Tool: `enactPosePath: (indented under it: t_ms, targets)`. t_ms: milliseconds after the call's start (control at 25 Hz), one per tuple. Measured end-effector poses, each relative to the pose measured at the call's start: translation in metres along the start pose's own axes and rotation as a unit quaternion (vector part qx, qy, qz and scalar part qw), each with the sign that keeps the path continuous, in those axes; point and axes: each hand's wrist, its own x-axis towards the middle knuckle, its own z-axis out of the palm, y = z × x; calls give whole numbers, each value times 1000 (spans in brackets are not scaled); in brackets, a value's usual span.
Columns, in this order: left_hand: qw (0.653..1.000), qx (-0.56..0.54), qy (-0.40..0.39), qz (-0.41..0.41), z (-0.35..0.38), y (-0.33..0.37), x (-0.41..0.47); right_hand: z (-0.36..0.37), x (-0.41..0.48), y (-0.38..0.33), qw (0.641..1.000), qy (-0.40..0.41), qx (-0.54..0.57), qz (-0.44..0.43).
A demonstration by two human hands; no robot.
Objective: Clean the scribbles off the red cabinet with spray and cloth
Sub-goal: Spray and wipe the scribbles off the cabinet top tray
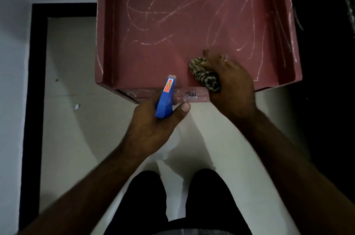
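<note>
The red cabinet [149, 56] stands in front of me, its recessed top crossed by white chalk-like scribbles [172, 13] over the middle, back and side rims. The near strip around my hands looks free of marks. My right hand [230, 85] presses a bunched checkered cloth [205, 75] onto the top near its front edge. My left hand [153, 125] grips a blue spray bottle [165, 98], held just before the cabinet's front edge with its nozzle pointing at the top. The bottle's body is hidden under my hand.
A metal handle [191, 96] shows on the cabinet's front face. Pale tiled floor [76, 129] lies below, with a black skirting strip [30, 100] along the white wall at left. A dark object [326, 42] stands right of the cabinet. My legs in black [178, 196] are at the bottom.
</note>
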Motion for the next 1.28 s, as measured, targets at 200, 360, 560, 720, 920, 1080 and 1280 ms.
enactPosePath:
  t_ms: [200,360,560,720,920,1080,1280]
  targets:
    - [1000,22,9,-3,3,2,7,-6,14,17,983,42,72,163]
    - [1000,13,21,-3,5,4,14,7,-10,-2,988,65,90,111]
    - [1000,0,10,8,11,10,20,1,36,9,970,55,139,194]
    - [1000,-13,23,12,13,13,21,-3,24,8,972,44,133,190]
    - [999,-33,22,8,17,7,24,-6,-22,15,974,51,105,193]
    - [1000,-28,8,5,20,9,18,-7,16,27,963,50,135,226]
    - [1000,-16,4,17,19,15,10,-1,-23,17,983,59,79,154]
